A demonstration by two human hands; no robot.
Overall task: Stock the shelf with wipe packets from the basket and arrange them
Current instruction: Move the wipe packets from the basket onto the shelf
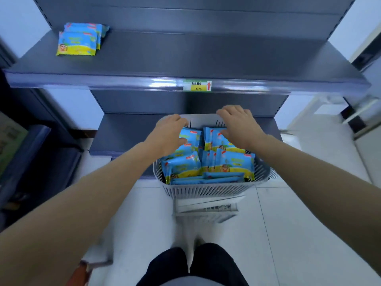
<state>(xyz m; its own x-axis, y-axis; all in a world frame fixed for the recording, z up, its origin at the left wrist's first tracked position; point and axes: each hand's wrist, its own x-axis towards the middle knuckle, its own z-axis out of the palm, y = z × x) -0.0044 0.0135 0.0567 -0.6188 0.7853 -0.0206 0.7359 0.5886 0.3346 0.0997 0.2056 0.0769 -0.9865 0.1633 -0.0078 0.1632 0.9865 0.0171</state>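
Observation:
A grey slatted basket [208,191] stands on a stool in front of the shelving and holds several blue-and-yellow wipe packets [235,164]. My left hand [167,135] reaches into the far left of the basket, fingers curled down onto a packet [190,138]. My right hand [240,125] reaches over the far right, its fingers bent on top of another packet [216,139]. Whether either hand has a firm hold is unclear. A few packets [79,41] lie stacked at the left end of the dark upper shelf [185,58].
A green-and-yellow price label [197,85] with a red arrow sits on the upper shelf's front rail. A lower dark shelf [127,131] lies behind the basket. A dark unit [31,153] stands at the left, white furniture [350,112] at the right. My legs [191,267] are below.

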